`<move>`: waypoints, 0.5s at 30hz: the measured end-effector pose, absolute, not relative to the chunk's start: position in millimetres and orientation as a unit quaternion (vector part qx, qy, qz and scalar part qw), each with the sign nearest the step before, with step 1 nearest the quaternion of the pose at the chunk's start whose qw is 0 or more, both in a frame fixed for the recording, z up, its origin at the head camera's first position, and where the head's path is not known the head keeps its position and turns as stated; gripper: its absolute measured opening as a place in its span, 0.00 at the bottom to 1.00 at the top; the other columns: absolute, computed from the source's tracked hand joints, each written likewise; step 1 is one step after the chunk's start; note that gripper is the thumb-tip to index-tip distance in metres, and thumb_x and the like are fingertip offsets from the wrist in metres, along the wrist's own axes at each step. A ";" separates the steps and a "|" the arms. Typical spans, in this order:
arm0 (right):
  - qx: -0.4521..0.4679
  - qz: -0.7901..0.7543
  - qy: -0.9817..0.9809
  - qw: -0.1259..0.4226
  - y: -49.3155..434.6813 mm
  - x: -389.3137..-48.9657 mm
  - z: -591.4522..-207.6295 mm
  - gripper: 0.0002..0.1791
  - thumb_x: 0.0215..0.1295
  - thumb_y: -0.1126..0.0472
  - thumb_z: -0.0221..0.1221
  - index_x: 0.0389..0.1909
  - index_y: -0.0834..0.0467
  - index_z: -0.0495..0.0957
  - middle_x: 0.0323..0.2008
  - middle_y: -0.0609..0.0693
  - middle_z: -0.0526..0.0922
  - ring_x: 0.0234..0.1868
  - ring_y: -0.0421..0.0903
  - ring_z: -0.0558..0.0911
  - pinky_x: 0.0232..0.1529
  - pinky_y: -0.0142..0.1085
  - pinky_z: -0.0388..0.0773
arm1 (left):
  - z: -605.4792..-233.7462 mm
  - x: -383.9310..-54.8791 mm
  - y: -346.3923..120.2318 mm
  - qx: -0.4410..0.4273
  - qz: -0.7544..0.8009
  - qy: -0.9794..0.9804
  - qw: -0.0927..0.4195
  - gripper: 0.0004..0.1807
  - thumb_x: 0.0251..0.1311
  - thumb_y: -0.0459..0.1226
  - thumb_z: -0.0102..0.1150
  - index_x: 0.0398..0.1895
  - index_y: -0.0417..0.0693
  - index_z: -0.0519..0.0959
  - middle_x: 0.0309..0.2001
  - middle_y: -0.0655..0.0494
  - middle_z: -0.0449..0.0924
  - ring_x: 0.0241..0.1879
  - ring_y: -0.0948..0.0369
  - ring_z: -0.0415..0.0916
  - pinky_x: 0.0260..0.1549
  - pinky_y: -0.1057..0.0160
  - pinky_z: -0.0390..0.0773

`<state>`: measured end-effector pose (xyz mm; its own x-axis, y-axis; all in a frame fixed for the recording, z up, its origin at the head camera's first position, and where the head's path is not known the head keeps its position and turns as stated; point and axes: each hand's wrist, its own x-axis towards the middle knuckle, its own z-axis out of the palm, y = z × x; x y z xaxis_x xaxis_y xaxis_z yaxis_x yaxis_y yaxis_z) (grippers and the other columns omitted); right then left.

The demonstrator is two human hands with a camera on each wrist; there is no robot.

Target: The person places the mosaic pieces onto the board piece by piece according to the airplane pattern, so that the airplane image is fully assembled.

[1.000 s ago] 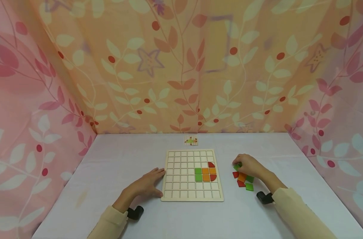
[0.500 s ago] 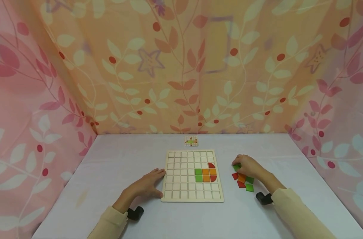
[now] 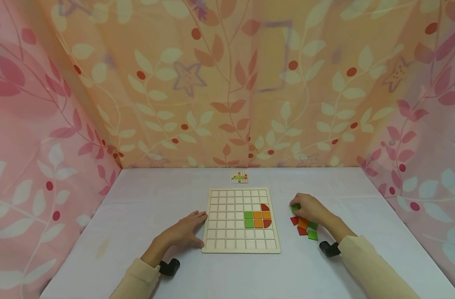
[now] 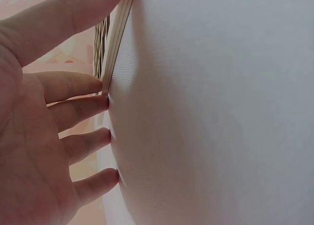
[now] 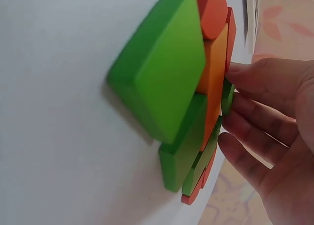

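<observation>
In the head view, my left hand [image 3: 183,231] rests at the left edge of a wooden grid board [image 3: 225,234]. Its fingers are spread, and in the left wrist view the fingertips [image 4: 102,84] lie along the board's side and the cloth. On the board sit green squares [image 3: 248,219], orange squares [image 3: 257,219] and two red quarter-circles [image 3: 265,207]. My right hand [image 3: 314,209], right of the board, pinches a green square tile [image 5: 227,96] between thumb and fingers. Below it lies a loose pile with an orange tile [image 3: 302,223], red pieces [image 3: 302,231] and green squares [image 3: 313,235].
A small picture card [image 3: 239,176] with a coloured pattern on a grid lies behind the board. White cloth [image 3: 156,191] covers the table. Floral curtains [image 3: 227,83] enclose the back and both sides. A black camera mount sits at each wrist.
My right hand has shifted slightly left with the green tile, drawing it a little away from the pile. The left hand and the pieces on the board stay in place.
</observation>
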<state>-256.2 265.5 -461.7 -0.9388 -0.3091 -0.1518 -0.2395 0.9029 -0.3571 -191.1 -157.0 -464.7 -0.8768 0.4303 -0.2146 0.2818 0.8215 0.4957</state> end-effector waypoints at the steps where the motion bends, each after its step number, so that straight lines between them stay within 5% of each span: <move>1: -0.142 -0.172 0.970 0.101 265.0 -256.2 -461.9 0.14 0.56 0.65 0.66 0.45 0.62 0.84 0.39 0.51 0.81 0.36 0.44 0.75 0.47 0.42 0.82 | -464.9 -190.9 -157.0 0.188 0.231 0.941 0.161 0.50 0.43 0.42 0.77 0.71 0.40 0.64 0.74 0.46 0.60 0.76 0.45 0.49 0.70 0.39 0.56; 15: -0.166 -0.241 0.953 0.073 238.5 -255.2 -451.4 0.15 0.56 0.65 0.65 0.45 0.63 0.84 0.40 0.51 0.82 0.39 0.45 0.77 0.47 0.42 0.81 | -465.8 -192.2 -156.7 0.189 0.228 0.941 0.162 0.50 0.44 0.42 0.77 0.72 0.40 0.63 0.74 0.47 0.60 0.76 0.45 0.49 0.71 0.41 0.57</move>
<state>-255.2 238.5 -451.4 -0.9339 -0.3526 -0.0592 -0.2823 0.8287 -0.4833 -192.2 -156.7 -465.8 -0.8760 0.4294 -0.2198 0.2813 0.8249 0.4903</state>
